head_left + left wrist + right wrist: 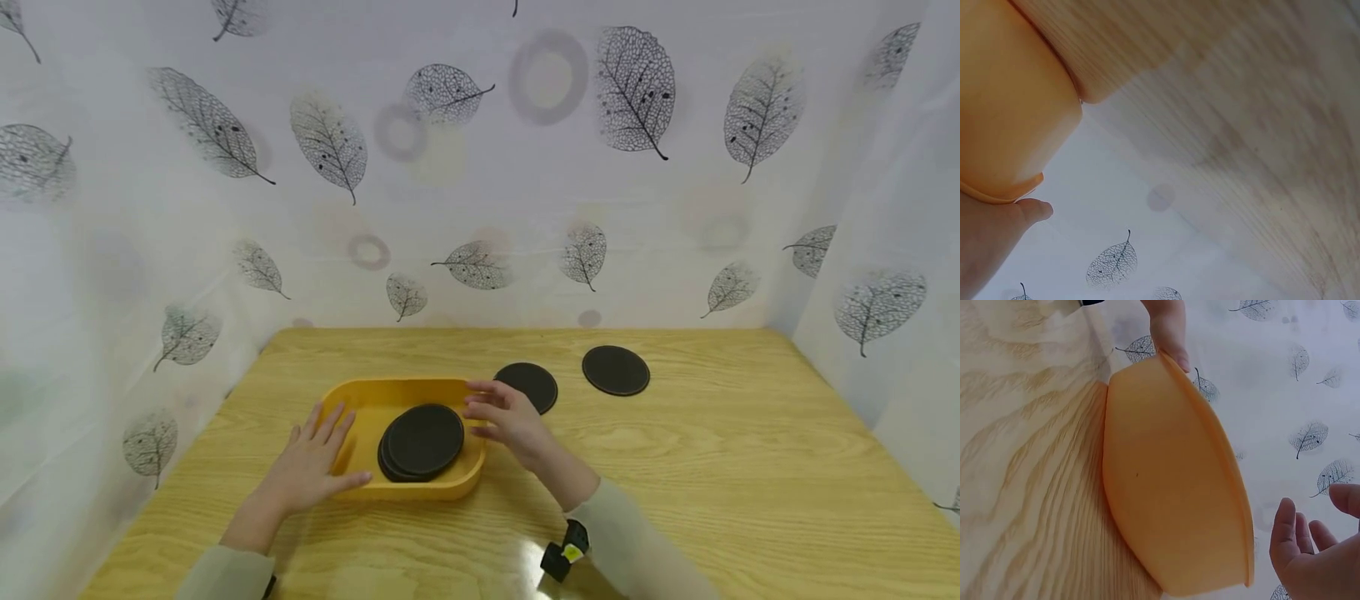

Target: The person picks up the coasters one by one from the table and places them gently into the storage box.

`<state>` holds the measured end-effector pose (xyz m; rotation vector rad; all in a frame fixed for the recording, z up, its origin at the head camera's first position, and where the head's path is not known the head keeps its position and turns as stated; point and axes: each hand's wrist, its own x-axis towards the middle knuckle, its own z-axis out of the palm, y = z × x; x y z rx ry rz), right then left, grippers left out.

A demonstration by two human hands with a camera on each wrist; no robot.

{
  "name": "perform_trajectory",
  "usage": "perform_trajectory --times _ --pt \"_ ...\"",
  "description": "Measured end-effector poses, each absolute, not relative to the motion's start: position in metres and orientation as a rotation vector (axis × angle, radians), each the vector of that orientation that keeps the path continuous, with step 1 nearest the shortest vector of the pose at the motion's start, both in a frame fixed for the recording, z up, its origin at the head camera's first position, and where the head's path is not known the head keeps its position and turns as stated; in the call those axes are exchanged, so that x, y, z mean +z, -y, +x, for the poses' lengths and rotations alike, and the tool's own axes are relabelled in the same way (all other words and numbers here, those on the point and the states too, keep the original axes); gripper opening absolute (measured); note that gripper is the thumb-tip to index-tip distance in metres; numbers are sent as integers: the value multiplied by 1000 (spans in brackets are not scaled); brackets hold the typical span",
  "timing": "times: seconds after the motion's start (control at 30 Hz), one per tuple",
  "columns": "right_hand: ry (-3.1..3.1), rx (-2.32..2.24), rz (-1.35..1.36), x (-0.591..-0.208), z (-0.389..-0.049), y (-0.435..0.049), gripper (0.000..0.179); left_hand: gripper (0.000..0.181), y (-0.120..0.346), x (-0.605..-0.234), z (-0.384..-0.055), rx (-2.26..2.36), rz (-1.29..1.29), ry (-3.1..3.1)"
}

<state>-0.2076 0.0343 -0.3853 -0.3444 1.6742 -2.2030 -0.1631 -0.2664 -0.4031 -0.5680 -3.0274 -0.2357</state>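
A yellow tray [397, 492] stands on the table, with a small overlapping pile of round black coasters [426, 439] lying in it. My left hand [303, 471] rests on the tray's left end with fingers spread and straight. Its thumb lies by the front rim, and in the left wrist view the thumb touches the rim of the tray [1022, 106]. At the tray's right end is my right hand [517, 425], fingers loosely bent and holding nothing. The right wrist view shows this hand [1322, 559] a little apart from the tray wall [1166, 481].
Two more black coasters lie flat on the wooden table behind and right of the tray: a nearer one [529, 385], partly behind my right hand, and a farther one [616, 371]. A leaf-patterned curtain [487, 192] encloses the table's back and sides.
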Motion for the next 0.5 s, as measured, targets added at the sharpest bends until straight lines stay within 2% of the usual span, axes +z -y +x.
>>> perform_trajectory --times 0.3,0.5 --pt "-1827 -2132 -388 -391 -212 -58 47 88 267 -401 -164 -234 -573 3028" --pt "-1895 -2104 -369 -392 -213 -74 43 88 267 -401 -164 -223 -572 3032"
